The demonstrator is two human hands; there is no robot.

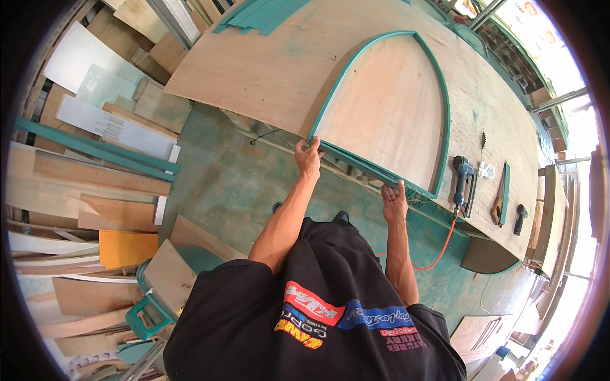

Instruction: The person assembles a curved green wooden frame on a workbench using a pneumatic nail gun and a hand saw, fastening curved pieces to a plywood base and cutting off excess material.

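A pointed arch frame (447, 111) with thin teal edging lies on the plywood tabletop (254, 76), its straight base along the near edge. At the base's left corner, my left hand (309, 159) is closed on the teal strip (362, 164), thumb on top. Farther right, my right hand (394, 203) pinches the same strip from the near side, thumb up and fingers curled underneath. Whether this strip is joined to the arch I cannot tell. Right of the arch lies a blue-black air nail gun (462, 181), with an orange hose (445, 244) hanging from it.
Several teal strips (264, 14) lie at the table's far left. Beyond the nail gun are a long narrow tool with a wooden part (501, 197) and a small black tool (520, 219). Stacked boards (95, 171) fill the left side. A green stool (149, 314) stands lower left.
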